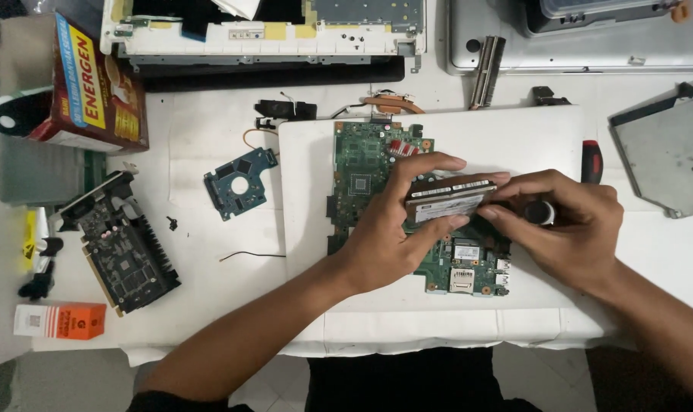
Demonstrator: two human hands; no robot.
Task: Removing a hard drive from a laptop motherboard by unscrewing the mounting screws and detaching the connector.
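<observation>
Upper left: red-and-yellow carton (95,88)
Left: black graphics card (125,252)
Lower left: small orange box (60,320)
Centre left: small blue circuit board (240,181)
Right edge: grey metal drive (663,149)
Top: opened laptop chassis (262,34)

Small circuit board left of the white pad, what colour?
Blue, with a round hole in it; the head view shows it.

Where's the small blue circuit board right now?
Head view: small blue circuit board lies flat on the table, left of the green motherboard, right of the graphics card.
</observation>
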